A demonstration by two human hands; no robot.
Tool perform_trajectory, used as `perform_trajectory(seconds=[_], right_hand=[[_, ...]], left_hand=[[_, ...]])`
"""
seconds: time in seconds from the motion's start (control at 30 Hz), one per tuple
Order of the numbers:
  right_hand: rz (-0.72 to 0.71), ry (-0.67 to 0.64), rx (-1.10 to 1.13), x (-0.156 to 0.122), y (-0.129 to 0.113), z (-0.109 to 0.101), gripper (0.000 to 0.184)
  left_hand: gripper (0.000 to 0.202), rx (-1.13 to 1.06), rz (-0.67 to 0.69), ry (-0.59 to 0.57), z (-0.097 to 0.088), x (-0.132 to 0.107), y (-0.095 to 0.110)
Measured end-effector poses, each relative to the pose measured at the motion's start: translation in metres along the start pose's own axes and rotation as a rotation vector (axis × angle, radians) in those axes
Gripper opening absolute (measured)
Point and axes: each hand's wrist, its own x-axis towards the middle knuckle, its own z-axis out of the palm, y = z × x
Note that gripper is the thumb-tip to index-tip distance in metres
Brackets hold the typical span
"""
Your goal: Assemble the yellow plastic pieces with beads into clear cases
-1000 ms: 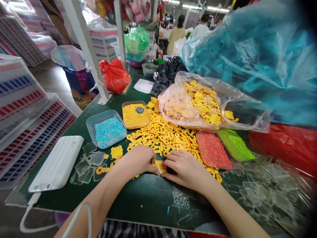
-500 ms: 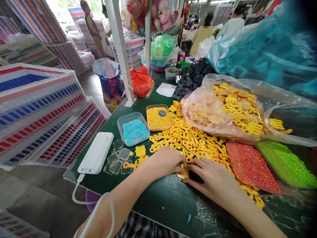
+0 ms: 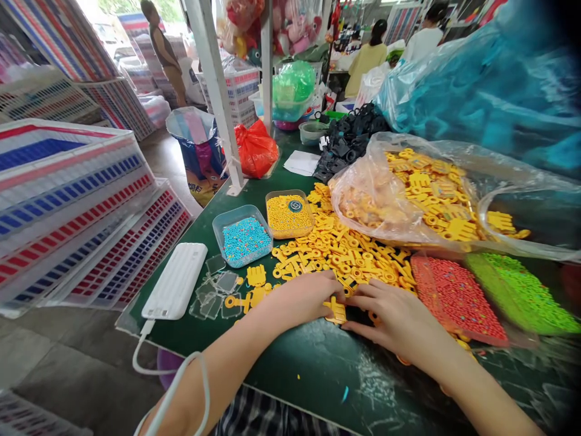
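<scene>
**Green table (image 3: 290, 369), near edge: two hands on one yellow piece**

Close to the near edge, both hands meet over a flat yellow piece (image 3: 336, 310) lying at the rim of the yellow pile (image 3: 345, 251). The left hand (image 3: 299, 300) has its fingertips curled down and closed on the piece's left side. The right hand (image 3: 394, 318) lies palm down with its fingers loosely spread and their tips at the piece. Whether it grips anything beneath cannot be told. The work looks like fitting or pressing this one piece. Because the piece is thin and flat on the table, lifting it would call for a fingertip pinch at its edge.

Loose pile parts crowd the piece on its far side, touching or nearly so. Toward the left edge lie clear tiles (image 3: 215, 293) and a power bank (image 3: 176, 280). Red beads (image 3: 456, 297) and green beads (image 3: 521, 290) sit to the right. Farther back are a tray of blue beads (image 3: 245, 236), a tray of yellow beads (image 3: 288, 213) and a bag (image 3: 431, 194) of more yellow parts. Black parts (image 3: 349, 136) and a red bag (image 3: 256, 148) lie near the far edge.
</scene>
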Motion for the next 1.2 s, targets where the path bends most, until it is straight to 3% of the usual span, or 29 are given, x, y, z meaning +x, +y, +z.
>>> perform_trajectory(seconds=[0.23, 0.4, 0.7, 0.77, 0.83, 0.93, 1.0, 1.07, 1.2], right_hand=[[0.058, -0.04, 0.031, 0.002, -0.004, -0.004, 0.02], [0.084, 0.01, 0.01, 0.001, -0.01, 0.001, 0.023], [0.032, 0.044, -0.014, 0.0, -0.017, 0.005, 0.014], [0.033, 0.036, 0.01, 0.001, -0.017, 0.005, 0.011], [0.031, 0.022, 0.036, 0.001, -0.018, 0.005, 0.009], [0.029, 0.004, 0.07, 0.0, -0.018, 0.006, 0.008], [0.025, 0.0, 0.087, 0.0, -0.018, 0.006, 0.007], [0.019, -0.005, 0.094, 0.0, -0.019, 0.006, 0.006], [0.034, -0.012, 0.113, -0.001, -0.019, 0.006, 0.006]], left_hand=[[0.027, -0.017, 0.075, -0.038, -0.004, -0.003, 0.0], [0.031, -0.048, 0.017, 0.008, -0.003, -0.004, -0.002], [0.026, -0.042, 0.046, 0.031, 0.0, -0.004, -0.002], [0.021, -0.045, 0.057, 0.125, -0.01, -0.009, -0.003], [0.017, -0.059, -0.028, 0.355, -0.025, -0.017, -0.01], [0.02, -0.047, -0.356, 0.791, -0.048, -0.034, -0.033], [0.023, -0.017, -0.56, 0.902, -0.06, -0.045, -0.051], [0.025, 0.014, -0.67, 0.828, -0.066, -0.051, -0.066], [0.025, 0.086, -0.663, 0.563, -0.066, -0.051, -0.077]])
